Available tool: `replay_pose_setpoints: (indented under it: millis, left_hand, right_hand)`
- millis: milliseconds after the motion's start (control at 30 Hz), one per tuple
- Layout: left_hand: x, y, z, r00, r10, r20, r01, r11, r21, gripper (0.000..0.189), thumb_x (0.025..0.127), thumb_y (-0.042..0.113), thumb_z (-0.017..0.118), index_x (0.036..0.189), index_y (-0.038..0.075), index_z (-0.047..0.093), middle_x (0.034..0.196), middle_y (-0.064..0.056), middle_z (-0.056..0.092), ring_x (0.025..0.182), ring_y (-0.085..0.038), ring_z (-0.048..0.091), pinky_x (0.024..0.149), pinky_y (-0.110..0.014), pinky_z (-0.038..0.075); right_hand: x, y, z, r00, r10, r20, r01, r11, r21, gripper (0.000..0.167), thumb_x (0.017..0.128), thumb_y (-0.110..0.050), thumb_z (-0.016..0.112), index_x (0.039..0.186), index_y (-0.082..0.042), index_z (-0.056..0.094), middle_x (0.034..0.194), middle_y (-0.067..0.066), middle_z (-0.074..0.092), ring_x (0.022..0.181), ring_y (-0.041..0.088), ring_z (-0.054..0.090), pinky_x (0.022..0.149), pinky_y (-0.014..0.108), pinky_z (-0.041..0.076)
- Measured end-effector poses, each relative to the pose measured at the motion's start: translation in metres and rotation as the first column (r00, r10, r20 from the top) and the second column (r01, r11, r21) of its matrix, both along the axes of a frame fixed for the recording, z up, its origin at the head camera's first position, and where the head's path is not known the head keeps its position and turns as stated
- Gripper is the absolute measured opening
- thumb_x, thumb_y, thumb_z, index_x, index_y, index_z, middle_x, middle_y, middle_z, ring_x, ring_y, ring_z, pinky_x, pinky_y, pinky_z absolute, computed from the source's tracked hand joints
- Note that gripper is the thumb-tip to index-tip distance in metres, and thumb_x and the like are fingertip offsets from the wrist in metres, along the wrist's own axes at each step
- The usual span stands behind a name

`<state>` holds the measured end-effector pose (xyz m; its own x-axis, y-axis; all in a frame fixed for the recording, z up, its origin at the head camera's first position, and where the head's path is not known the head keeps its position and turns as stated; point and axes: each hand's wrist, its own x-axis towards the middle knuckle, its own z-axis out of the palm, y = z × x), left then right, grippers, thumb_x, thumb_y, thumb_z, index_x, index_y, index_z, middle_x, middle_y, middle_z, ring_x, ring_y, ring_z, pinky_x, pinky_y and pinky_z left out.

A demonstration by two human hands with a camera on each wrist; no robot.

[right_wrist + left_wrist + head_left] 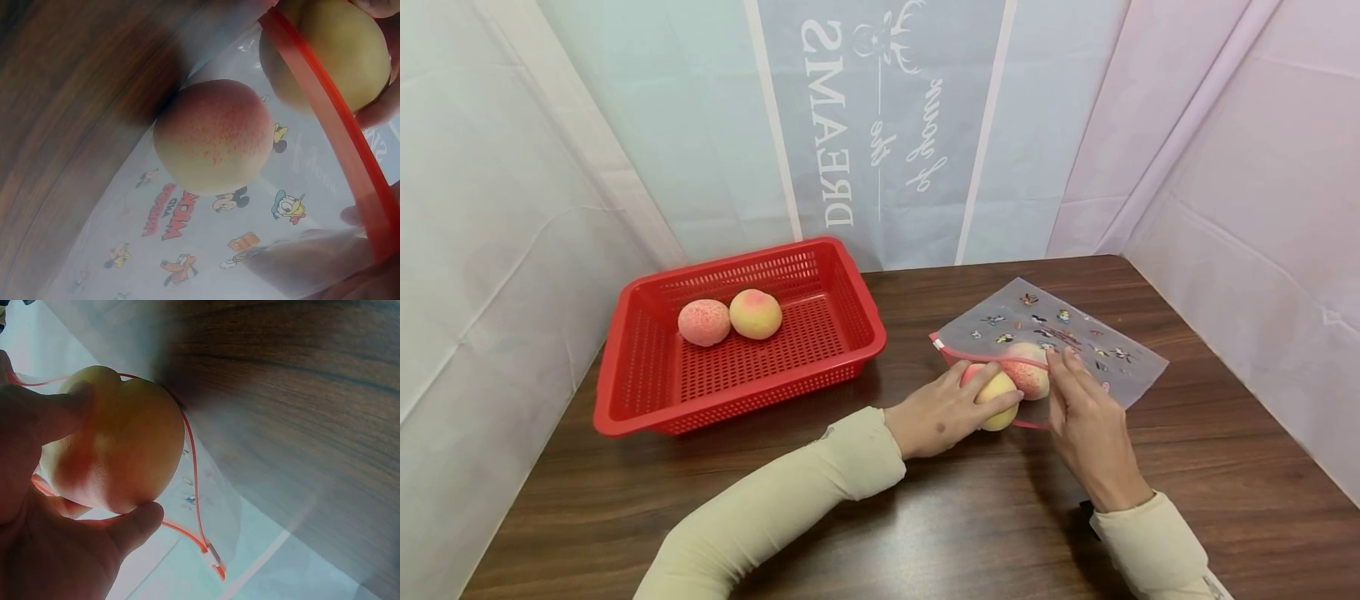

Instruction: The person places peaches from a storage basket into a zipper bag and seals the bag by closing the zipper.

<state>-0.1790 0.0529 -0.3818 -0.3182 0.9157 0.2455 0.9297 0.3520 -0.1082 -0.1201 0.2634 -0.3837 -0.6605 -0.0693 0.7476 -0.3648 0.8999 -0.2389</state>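
Observation:
My left hand [936, 414] grips a yellow peach [998, 408] with a pink blush, fingers spread around it at the mouth of a clear zip bag [1078, 333]. In the left wrist view the red zip strip and its white slider [211, 553] show behind that peach. Cartoon figures are printed on the bag, and its mouth faces me. Inside lies a second peach [212, 134], speckled pink over cream. My right hand [1093, 437] holds the right side of the mouth by the red strip [340, 119], with fingers on both faces of the film.
On the left of the wooden table [985, 517] stands a red plastic basket [737, 400]. It contains a speckled pink peach [703, 322] and a yellow peach [756, 314]. A printed cloth [880, 133] hangs behind the table, with pale cloth walls at both sides.

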Motion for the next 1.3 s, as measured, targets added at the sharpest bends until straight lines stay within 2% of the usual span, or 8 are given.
replay_pose_setpoints:
  millis: [333,667,833,967,1133,1300]
  left_hand:
    - [-0.003,0.009,-0.004,0.999,0.003,-0.049,-0.001,0.999,0.044,0.052,0.097,0.003,0.054,0.145,0.02,0.048,0.14,-0.015,0.041,0.109,-0.029,0.05,0.094,-0.034,0.049]
    - [-0.003,0.017,-0.006,0.995,-0.013,-0.101,0.021,0.996,0.082,0.052,0.095,0.002,0.056,0.144,0.018,0.049,0.13,-0.014,0.047,0.1,-0.024,0.054,0.098,-0.037,0.043]
    - [-0.003,0.021,-0.007,0.995,-0.018,-0.094,0.025,0.996,0.08,0.06,0.095,0.001,0.058,0.15,0.018,0.044,0.129,-0.014,0.049,0.104,-0.024,0.055,0.098,-0.038,0.042]
    - [-0.002,0.027,-0.008,0.995,0.007,-0.096,0.0,0.998,0.069,0.058,0.097,0.003,0.057,0.151,0.019,0.043,0.131,-0.012,0.05,0.105,-0.024,0.054,0.096,-0.037,0.044]
    - [-0.002,0.036,-0.008,0.99,0.057,-0.129,-0.056,0.998,0.015,0.054,0.099,0.007,0.055,0.151,0.021,0.044,0.135,-0.01,0.05,0.11,-0.023,0.054,0.095,-0.037,0.043]
    - [-0.004,0.045,-0.008,0.99,0.097,-0.1,-0.098,0.995,-0.013,0.054,0.101,0.007,0.054,0.152,0.02,0.042,0.14,-0.011,0.05,0.107,-0.026,0.058,0.094,-0.038,0.046]
  right_hand:
    - [0.0,0.0,-0.001,1.0,0.014,-0.014,-0.014,1.0,-0.008,0.04,0.084,0.012,0.069,0.123,0.007,0.066,0.12,0.031,0.063,0.11,0.046,0.063,0.082,0.069,0.047]
    - [0.001,-0.001,-0.001,0.999,0.028,-0.032,-0.028,1.0,0.001,0.04,0.083,0.013,0.069,0.122,0.008,0.066,0.119,0.032,0.063,0.108,0.047,0.064,0.084,0.065,0.049]
    - [0.001,-0.002,0.0,0.999,0.032,-0.024,-0.032,0.999,-0.002,0.041,0.082,0.014,0.07,0.122,0.008,0.067,0.119,0.031,0.063,0.109,0.047,0.064,0.084,0.064,0.049]
    - [0.001,-0.001,0.0,0.999,0.032,-0.023,-0.033,0.999,-0.005,0.04,0.082,0.013,0.07,0.122,0.008,0.067,0.119,0.032,0.063,0.108,0.047,0.064,0.084,0.064,0.049]
    - [0.002,-0.001,-0.001,0.999,0.034,-0.017,-0.034,0.999,-0.002,0.039,0.083,0.012,0.07,0.121,0.008,0.067,0.119,0.033,0.063,0.107,0.048,0.064,0.084,0.064,0.05]
    - [0.001,0.0,-0.001,0.999,0.037,-0.025,-0.037,0.999,0.004,0.039,0.083,0.012,0.069,0.121,0.007,0.067,0.119,0.033,0.063,0.107,0.048,0.064,0.083,0.064,0.05]
